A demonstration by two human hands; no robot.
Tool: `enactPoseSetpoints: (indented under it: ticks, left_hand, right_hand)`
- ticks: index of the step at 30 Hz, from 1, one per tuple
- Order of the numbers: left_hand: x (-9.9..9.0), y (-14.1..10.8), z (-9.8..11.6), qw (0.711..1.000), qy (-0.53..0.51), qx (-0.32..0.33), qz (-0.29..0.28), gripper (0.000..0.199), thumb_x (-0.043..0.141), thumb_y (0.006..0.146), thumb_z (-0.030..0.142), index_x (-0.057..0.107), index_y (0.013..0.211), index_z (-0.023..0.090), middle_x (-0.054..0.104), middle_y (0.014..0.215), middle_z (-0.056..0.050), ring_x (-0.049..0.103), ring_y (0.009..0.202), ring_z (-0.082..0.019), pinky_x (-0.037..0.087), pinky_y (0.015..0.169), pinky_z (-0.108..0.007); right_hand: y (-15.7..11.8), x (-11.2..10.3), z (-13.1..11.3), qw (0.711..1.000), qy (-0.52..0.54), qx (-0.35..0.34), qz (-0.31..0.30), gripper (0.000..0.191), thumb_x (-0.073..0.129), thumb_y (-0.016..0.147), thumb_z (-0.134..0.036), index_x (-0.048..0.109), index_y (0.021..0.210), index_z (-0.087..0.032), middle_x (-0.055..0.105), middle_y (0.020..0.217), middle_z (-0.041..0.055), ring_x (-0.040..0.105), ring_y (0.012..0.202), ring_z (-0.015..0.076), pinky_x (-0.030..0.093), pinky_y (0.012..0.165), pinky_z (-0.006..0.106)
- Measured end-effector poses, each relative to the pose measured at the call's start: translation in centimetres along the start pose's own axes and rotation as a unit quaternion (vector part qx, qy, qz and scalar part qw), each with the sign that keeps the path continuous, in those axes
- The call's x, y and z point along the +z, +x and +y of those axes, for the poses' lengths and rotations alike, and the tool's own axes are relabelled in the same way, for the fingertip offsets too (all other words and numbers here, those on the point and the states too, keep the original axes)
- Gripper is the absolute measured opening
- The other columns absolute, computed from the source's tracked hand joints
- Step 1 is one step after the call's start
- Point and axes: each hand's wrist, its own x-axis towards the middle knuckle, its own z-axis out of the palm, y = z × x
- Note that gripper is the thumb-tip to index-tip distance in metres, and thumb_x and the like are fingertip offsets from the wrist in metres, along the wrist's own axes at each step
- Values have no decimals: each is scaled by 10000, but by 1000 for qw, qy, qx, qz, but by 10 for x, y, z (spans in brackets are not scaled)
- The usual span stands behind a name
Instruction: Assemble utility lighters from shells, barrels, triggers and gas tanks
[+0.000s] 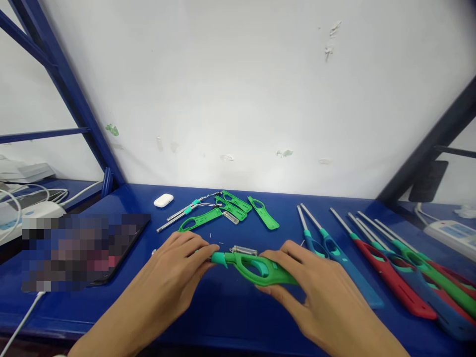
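Note:
Both hands hold a green gas lighter point(277, 273) level above the blue table. My left hand point(177, 272) pinches its front end by the teal collar point(219, 258), and its fingers hide most of the metal tube. My right hand point(310, 283) grips the green handle from above and below. Just behind the lighter lies a clear fuel tank point(243, 250). Farther back are several loose green shell halves point(264, 213), two metal tubes point(177, 218) with teal collars and wires, and another clear tank point(230, 217). Small screws point(221, 243) lie near my left fingers.
Several whole lighters in blue, red and green, including a red lighter point(394, 280), lie on the right. On the left are a tablet point(122, 248) with a blurred screen, a white earbud case point(163, 200) and a power strip point(33, 218). A white wall point(238, 99) rises behind the table point(230, 317).

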Motion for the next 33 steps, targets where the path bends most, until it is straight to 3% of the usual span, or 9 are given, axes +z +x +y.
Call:
enactPoseSetpoints:
  ticks: [5,12,16,23,29,33]
  left_hand:
    - [1,-1,9,999,-5,-29,-25,318,516,1101,302,547,1417,294,712,1174,-16,680,1033,-214,514,899,-357]
    - [10,-3,5,967,-116,-158,-165,194,545,1058,224,658,1184,319,643,1229,10,664,1130,-203,497,965,-345]
    - [15,-8,-2,951,-133,-190,-206,157,583,1024,193,682,1057,310,623,1177,24,669,1056,-183,490,931,-332]
    - [24,-9,-6,951,-151,-178,-203,195,598,1017,195,719,1087,332,645,1176,21,669,1082,-195,489,975,-345]
    - [32,-20,-9,952,-170,-191,-167,265,527,1061,233,733,1196,332,677,1182,-4,670,1115,-192,519,1026,-328]
    - [35,-28,-9,952,-171,-213,-137,216,590,1042,290,748,1190,303,697,1164,-20,687,1077,-197,567,963,-316]
  right_hand:
    - [0,3,-2,1000,7,6,-24,315,678,1003,-385,577,1302,-391,606,1084,-11,686,865,216,546,716,401]
    - [4,12,-10,987,64,32,-141,302,719,1001,-366,601,1278,-379,593,1175,-13,671,1006,218,539,819,408]
    - [6,29,-11,987,57,19,-147,320,775,960,-336,646,1252,-354,613,1205,-7,647,1110,262,529,923,469]
    - [12,34,-12,986,66,27,-152,320,805,933,-336,670,1224,-338,652,1207,-8,658,1107,271,537,942,492]
    - [10,35,-15,986,57,25,-157,232,722,982,-242,665,1197,-306,665,1189,14,672,1077,295,562,893,522]
    - [4,51,-15,993,48,3,-107,252,714,974,-242,664,1214,-301,675,1165,37,691,1054,300,593,863,500]
